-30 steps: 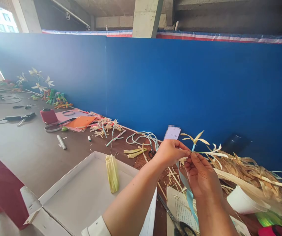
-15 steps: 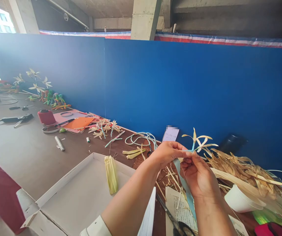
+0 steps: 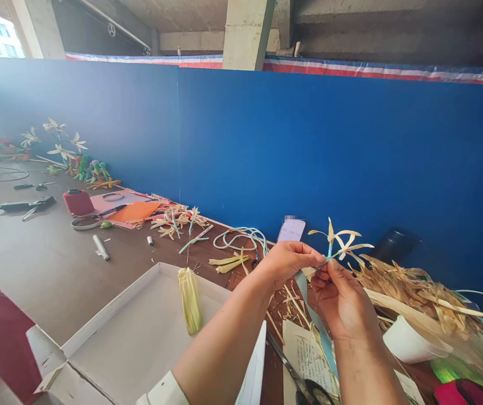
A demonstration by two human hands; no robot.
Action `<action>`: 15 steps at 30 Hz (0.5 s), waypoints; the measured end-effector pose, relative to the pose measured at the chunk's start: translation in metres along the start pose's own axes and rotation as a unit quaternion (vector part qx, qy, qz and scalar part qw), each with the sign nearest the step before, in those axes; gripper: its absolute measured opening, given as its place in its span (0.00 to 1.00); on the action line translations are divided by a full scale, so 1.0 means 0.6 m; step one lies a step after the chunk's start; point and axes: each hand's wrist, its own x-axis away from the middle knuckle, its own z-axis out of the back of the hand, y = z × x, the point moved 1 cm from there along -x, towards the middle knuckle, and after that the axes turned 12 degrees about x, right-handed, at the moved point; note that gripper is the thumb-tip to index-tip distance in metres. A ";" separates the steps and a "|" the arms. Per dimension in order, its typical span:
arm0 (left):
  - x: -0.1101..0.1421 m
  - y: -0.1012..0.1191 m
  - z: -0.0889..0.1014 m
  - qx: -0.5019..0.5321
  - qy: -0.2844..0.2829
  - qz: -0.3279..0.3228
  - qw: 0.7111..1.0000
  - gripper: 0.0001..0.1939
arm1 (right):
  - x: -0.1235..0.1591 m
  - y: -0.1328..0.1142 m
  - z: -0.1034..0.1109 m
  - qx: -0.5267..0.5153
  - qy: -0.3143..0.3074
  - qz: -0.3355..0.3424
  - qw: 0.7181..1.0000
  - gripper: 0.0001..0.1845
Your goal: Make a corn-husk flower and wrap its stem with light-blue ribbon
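Both hands are at work on the right of the table. The left hand (image 3: 289,263) pinches at the foot of a pale-petalled flower piece (image 3: 346,247), thumb against forefinger. The right hand (image 3: 339,292) presses thumb and fingers on the same joint, its lower fingers curled inward. The flower piece stands above the fingertips, petals free of both hands. A blue-green strip (image 3: 308,301) hangs slack between the hands. Whether it is wrapped around the joint cannot be determined; the fingers cover that point.

Recommended practice: one hand to grip the joint firmly while the other turns or draws, the strip held taut and flat, thumbs kept off the petals.

Limits: the blue board (image 3: 308,140) closes the far side, with a phone (image 3: 292,229) just beyond the left hand. Dried husks (image 3: 418,289) and a white cup (image 3: 414,339) restrict the right. Near side, scissors (image 3: 297,381) lie below the strip, a snagging hazard. The more generous room is to the left, above the low-walled box (image 3: 112,313).
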 end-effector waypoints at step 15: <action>0.004 0.011 -0.001 -0.196 0.014 -0.040 0.980 0.13 | 0.005 -0.001 0.004 -0.029 -0.039 -0.030 0.998 0.12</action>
